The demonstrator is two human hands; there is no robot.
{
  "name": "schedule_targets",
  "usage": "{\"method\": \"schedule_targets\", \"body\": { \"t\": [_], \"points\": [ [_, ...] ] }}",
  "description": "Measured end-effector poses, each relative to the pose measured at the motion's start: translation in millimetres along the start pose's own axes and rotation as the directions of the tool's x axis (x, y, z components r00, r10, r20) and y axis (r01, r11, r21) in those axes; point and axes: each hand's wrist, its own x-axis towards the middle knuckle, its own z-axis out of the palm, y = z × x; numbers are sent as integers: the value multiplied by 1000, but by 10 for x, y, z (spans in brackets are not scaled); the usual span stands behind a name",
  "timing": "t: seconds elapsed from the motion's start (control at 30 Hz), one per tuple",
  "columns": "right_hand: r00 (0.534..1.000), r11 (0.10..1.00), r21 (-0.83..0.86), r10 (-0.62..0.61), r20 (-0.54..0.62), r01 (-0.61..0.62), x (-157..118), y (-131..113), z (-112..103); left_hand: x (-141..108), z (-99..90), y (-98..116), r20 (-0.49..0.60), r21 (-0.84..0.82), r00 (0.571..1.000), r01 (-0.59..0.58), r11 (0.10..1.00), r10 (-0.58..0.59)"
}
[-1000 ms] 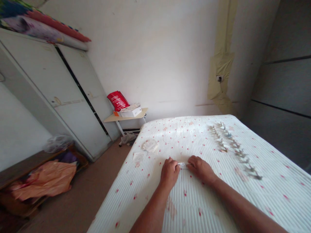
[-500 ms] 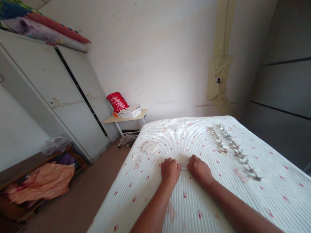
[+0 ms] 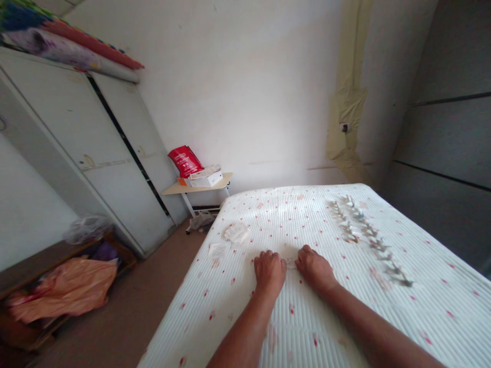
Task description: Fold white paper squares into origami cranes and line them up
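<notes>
Side by side on the patterned mattress (image 3: 238, 301), my left hand (image 3: 269, 269) and my right hand (image 3: 315, 267) are both closed, fingers curled. Between them stretches a short, pale, lace-like strip (image 3: 290, 263), one end in each hand. How far it runs under the fingers is hidden. Left of my left hand lie a round whitish stack of paper or lace (image 3: 236, 233) and a small printed paper slip (image 3: 218, 250). To the right of my right hand, two rows of small, pale, pointed pieces (image 3: 370, 232) run along the mattress; their kind is too small to tell.
Beyond the mattress's far left corner stands a small table (image 3: 172, 188) bearing a red bag (image 3: 185, 160) and a white box (image 3: 207, 178). Grey cabinets (image 3: 111, 148) rise at left, with rolled mats (image 3: 76, 53) on top. An orange plastic bag (image 3: 72, 286) lies low at left.
</notes>
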Motion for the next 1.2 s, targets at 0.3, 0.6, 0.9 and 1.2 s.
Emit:
{"method": "schedule_targets", "body": {
  "t": [0.3, 0.6, 0.9, 1.2],
  "points": [
    [999, 999, 26, 38, 22, -38, 13, 6, 6, -1, -1, -4, 9, -2, 1000, 10, 1000, -10],
    [1000, 995, 95, 20, 11, -21, -26, -6, -68, -18, 45, -1, -14, -35, 1000, -2, 999, 1],
    [1000, 1000, 11, -4, -19, 4, -5, 12, -12, 21, -15, -18, 12, -66, 997, -73, 995, 74],
    [999, 994, 98, 53, 7, -53, -17, -26, -48, 39, -48, -63, 111, -131, 994, -6, 991, 21]
  ]
}}
